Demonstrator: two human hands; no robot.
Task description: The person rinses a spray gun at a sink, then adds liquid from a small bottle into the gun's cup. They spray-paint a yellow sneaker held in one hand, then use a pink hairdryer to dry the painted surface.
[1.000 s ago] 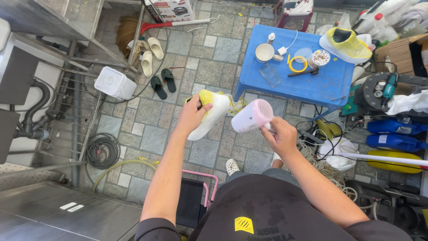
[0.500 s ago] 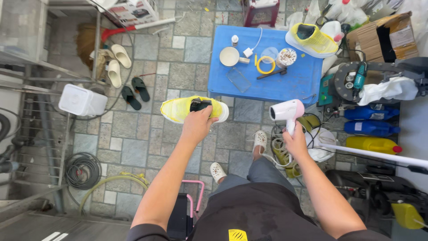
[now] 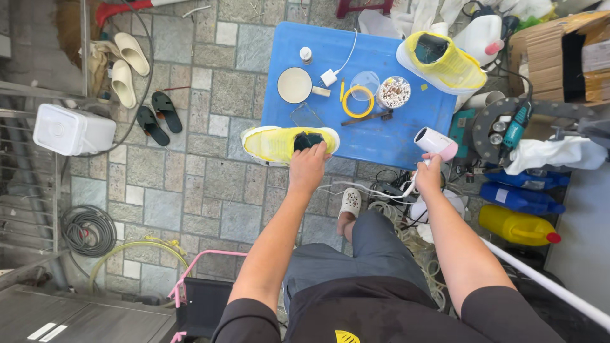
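Note:
My left hand (image 3: 309, 166) grips a yellow knit sneaker (image 3: 279, 143) by its opening, with fingers inside the collar. It holds the sneaker level at the near left corner of the blue table (image 3: 387, 136). A white and pink hair dryer (image 3: 434, 143) is in my right hand (image 3: 428, 178), nozzle pointing up and left, off the table's near right edge. Its white cord trails down to the floor. A second yellow sneaker (image 3: 445, 60) rests on the table's far right corner.
On the blue table lie a white lid (image 3: 295, 85), a yellow ring (image 3: 358, 101), a clear cup of small sticks (image 3: 394, 93) and a white charger (image 3: 329, 77). Sandals (image 3: 159, 114) and a white box (image 3: 73, 130) sit left. Blue and yellow jugs (image 3: 518, 225) and a cardboard box (image 3: 562, 54) stand right.
My left hand carried the sneaker right and forward to the table's near left corner, turning it level. The hair dryer moved right, away from the shoe. The view shifted closer over the table.

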